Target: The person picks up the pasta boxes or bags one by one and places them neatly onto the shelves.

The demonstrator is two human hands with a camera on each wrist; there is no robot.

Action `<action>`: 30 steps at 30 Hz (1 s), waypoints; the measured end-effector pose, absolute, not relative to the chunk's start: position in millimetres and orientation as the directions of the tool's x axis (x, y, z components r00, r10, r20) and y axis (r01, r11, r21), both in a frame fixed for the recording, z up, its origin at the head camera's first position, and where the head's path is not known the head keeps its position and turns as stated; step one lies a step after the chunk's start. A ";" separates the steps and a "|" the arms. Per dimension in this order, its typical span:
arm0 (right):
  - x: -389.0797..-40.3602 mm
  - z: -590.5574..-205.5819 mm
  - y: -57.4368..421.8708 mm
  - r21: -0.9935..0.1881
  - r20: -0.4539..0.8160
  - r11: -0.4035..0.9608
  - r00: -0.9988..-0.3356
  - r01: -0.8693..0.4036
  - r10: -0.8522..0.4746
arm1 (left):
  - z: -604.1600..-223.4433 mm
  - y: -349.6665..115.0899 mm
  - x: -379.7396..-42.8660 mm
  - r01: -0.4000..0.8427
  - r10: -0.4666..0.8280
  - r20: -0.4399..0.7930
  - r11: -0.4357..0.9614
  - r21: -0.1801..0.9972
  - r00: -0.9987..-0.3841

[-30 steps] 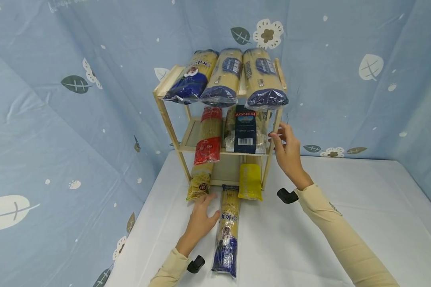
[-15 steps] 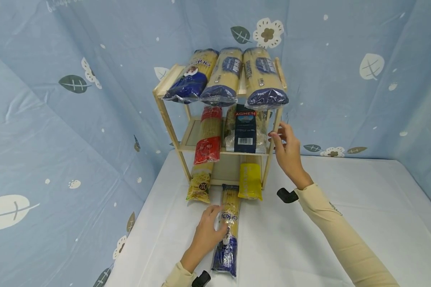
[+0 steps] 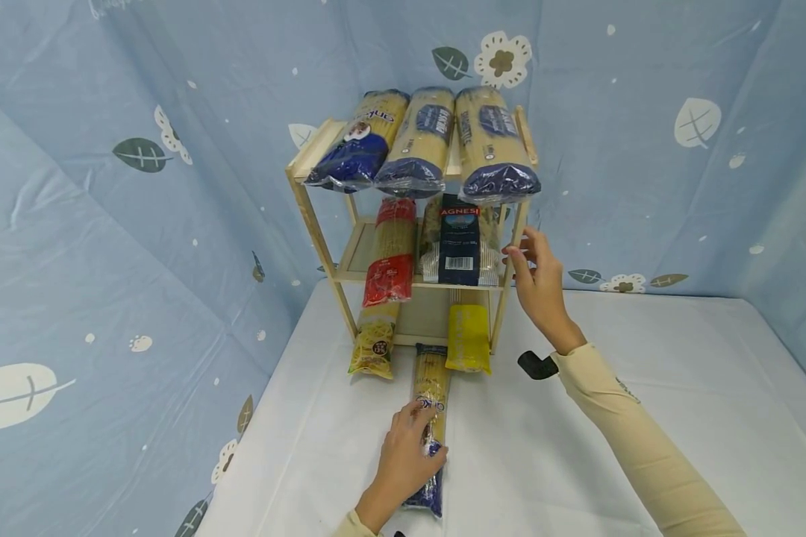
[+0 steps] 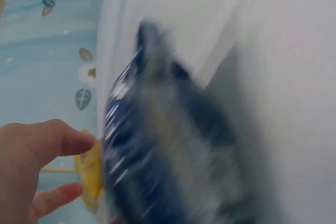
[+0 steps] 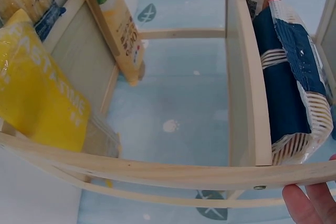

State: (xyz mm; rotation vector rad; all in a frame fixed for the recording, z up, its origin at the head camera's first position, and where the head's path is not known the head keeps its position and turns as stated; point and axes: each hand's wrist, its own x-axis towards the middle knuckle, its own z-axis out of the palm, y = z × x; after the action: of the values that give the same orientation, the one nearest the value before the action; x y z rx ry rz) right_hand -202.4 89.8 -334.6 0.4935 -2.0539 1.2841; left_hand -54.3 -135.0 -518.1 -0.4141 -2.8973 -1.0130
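Observation:
A long pack of spaghetti (image 3: 433,379) with a blue end lies on the white table in front of a wooden shelf rack (image 3: 313,233). Over its lower half, in the head view, my left hand (image 3: 403,453) spreads its thumb and fingers, covering part of the pack. The left wrist view has the blue end (image 4: 152,156) large and blurred beside the parted thumb and finger. My right hand (image 3: 540,287) holds the rack's right front post; its fingertips (image 5: 300,205) show at that post (image 5: 157,172) in the right wrist view.
Three spaghetti packs (image 3: 419,142) lie on the top shelf. A red pasta pack (image 3: 389,276) and a dark blue Agnesi pack (image 3: 460,242) fill the middle one. Below, a yellow-green pack (image 3: 374,347) and a yellow pack (image 3: 469,339) jut out over the front edge.
My left hand has moved right and toward the front, from beside the yellow-green pack to over the lying spaghetti pack. The right hand stays at the post.

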 end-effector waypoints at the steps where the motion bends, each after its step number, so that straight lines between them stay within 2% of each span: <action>1: -205.2 -337.5 90.5 -0.647 0.701 0.446 -0.713 -0.619 0.028 | -520.8 -132.8 -52.8 0.256 0.226 0.126 0.765 0.591 -0.966; 9: -226.5 -360.8 100.6 -0.647 0.703 0.435 -0.711 -0.626 0.023 | -535.1 -117.3 -45.5 0.189 0.130 0.152 0.850 0.491 -0.980; 17: -226.2 -363.3 104.0 -0.641 0.702 0.447 -0.712 -0.623 0.015 | -539.5 -112.4 -48.0 0.204 0.098 0.214 0.801 0.562 -0.972; 24: -226.6 -364.2 103.7 -0.644 0.694 0.457 -0.720 -0.614 0.012 | -539.1 -116.0 -47.2 0.162 0.051 0.180 0.715 0.680 -0.982; 30: -226.8 -363.8 104.3 -0.640 0.700 0.457 -0.714 -0.618 0.015 | -536.6 -117.9 -45.3 0.185 0.042 0.216 0.691 0.698 -0.975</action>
State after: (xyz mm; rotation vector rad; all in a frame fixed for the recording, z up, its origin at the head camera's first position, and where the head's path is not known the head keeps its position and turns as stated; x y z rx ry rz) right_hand -226.8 104.3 -363.8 0.5014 -2.0662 1.2705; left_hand -45.3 -117.9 -536.6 -0.1840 -2.7177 -1.1519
